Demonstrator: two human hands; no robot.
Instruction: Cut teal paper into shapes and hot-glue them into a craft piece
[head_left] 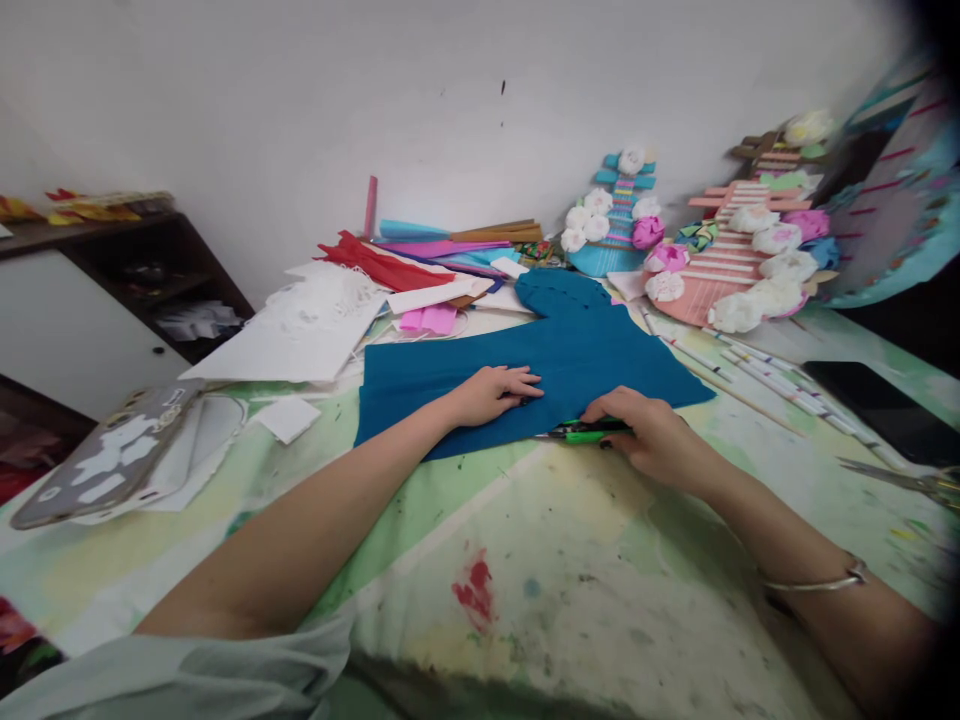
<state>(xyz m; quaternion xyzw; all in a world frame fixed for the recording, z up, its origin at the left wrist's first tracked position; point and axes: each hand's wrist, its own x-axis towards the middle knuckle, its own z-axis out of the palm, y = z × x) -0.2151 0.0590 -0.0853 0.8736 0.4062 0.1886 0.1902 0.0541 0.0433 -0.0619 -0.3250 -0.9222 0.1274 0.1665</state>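
A dark blue sheet (435, 375), soft like cloth or crepe paper, lies across the middle of the table. Its back part is a separate-looking rounded blue piece (562, 292) with a ruffled edge. My left hand (495, 393) rests palm down on the sheet, fingers stretched out. At the sheet's front edge, my right hand (637, 425) is closed round a green-and-black-handled tool (581, 436). The tool's slim metal tip points left, along that edge. My fingers cover part of its handle, and its exact kind is not clear.
White boards (292, 330), a red crumpled strip (382, 262) and coloured sheets lie behind. Paper-flower-covered instrument shapes (720, 265) lean against the wall. On the right are markers (787, 385), a black phone (885, 408) and scissors (900, 478). A grey phone case (105, 465) lies left.
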